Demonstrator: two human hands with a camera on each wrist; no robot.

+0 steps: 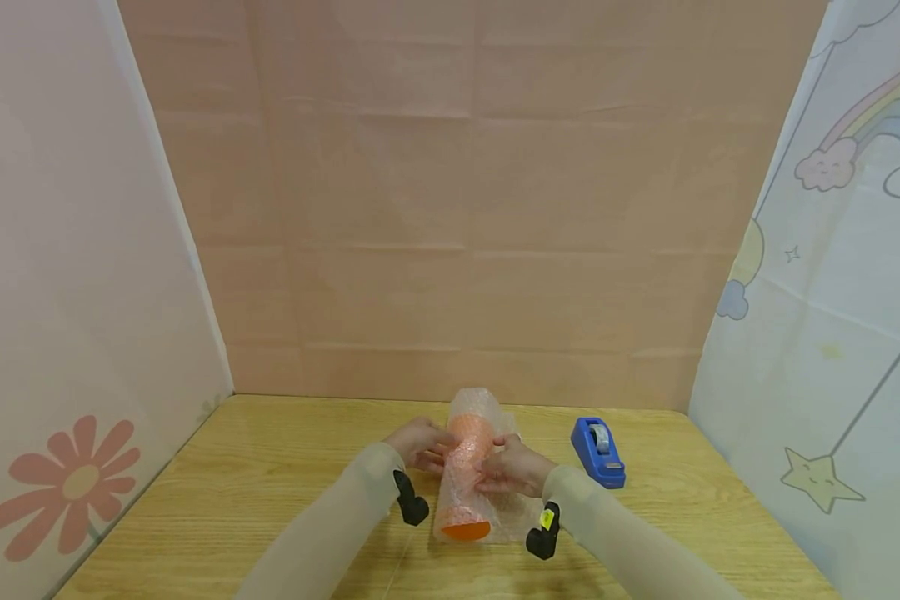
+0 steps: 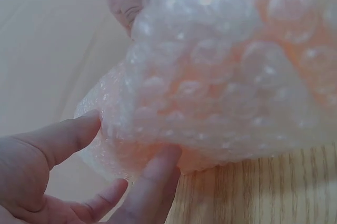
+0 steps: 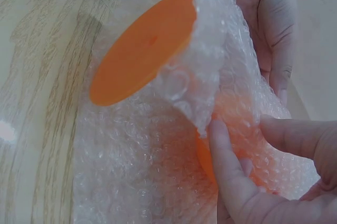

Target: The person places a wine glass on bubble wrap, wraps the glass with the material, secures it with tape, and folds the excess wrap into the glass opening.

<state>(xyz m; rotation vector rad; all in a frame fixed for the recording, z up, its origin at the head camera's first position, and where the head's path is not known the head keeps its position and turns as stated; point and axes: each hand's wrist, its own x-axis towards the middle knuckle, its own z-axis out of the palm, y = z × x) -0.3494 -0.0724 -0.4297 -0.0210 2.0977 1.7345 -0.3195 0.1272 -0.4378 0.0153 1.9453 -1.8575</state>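
An orange object with a flat round end and a narrower middle lies rolled in clear bubble wrap on the wooden table. In the head view my left hand is at the roll's left side. Its thumb and fingers, fairly straight, touch the bubble wrap in the left wrist view. From the right, my right hand grips the bubble wrap between thumb and index finger, by the wrap's edge in the right wrist view. A flat part of the wrap spreads out beneath this hand. The orange end faces me, uncovered.
To the right of the roll stands a blue tape dispenser with a roll of tape in it. Behind the table hangs a creased tan sheet. Pale patterned panels rise at the left and right sides.
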